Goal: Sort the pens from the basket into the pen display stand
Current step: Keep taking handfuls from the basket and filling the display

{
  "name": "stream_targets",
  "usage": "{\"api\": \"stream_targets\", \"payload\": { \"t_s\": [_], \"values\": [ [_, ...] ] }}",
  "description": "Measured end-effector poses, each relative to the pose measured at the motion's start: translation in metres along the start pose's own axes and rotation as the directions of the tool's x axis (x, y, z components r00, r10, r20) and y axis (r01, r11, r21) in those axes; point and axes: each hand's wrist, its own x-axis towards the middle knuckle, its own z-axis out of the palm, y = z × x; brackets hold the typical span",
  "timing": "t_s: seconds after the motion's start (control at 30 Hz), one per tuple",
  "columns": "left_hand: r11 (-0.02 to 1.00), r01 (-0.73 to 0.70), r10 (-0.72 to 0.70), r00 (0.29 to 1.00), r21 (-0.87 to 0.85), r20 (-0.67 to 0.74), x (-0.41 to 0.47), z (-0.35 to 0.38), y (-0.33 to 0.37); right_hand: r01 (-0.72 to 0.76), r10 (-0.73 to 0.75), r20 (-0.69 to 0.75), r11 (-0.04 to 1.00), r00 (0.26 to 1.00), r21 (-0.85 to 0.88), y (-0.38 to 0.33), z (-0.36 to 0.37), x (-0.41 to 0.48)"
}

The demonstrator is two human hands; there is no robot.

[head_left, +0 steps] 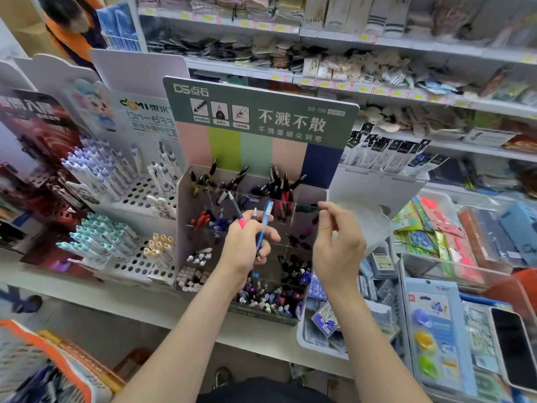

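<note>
With left hand (247, 242) grips a few pens (265, 222), with right hand (337, 245) pinches one dark pen (306, 208); pen display stand (182, 210) just ahead partly filled, sorting not finished.

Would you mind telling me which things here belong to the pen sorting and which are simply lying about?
Belong to the job: left hand holding a bunch of pens; right hand pinching a dark pen; pen display stand; basket at lower left.
Lying about: white pen racks on the left; phone at lower right; blister pack beside it; fabric goods shelved behind.
</note>
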Motion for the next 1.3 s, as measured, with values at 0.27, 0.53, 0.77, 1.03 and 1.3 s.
{"api": "stream_targets", "payload": {
  "t_s": [0.27,0.53,0.77,1.03,1.3],
  "values": [
    [0.998,0.003,-0.012,0.992,0.070,0.124,0.000,0.013,-0.003,0.097,-0.030,0.265,0.965,0.964,-0.242,0.014,0.005,-0.015],
    [0.998,0.019,-0.027,0.987,0.055,0.157,0.003,0.016,-0.005,0.043,0.097,0.345,0.925,0.934,-0.377,0.005,0.005,-0.002],
    [0.999,0.026,-0.038,0.953,0.043,0.302,-0.003,0.012,0.004,-0.210,0.202,0.308,0.978,0.930,-0.006,-0.018,0.007,0.002],
    [0.987,-0.083,0.039,0.954,0.136,0.299,-0.006,-0.008,0.006,-0.257,0.204,0.323,0.958,0.924,0.129,-0.030,0.020,-0.009],
    [0.953,-0.208,0.235,0.967,0.222,-0.100,0.004,-0.049,-0.011,0.078,-0.106,0.306,0.992,0.946,0.104,-0.032,0.030,-0.033]
  ]
}}
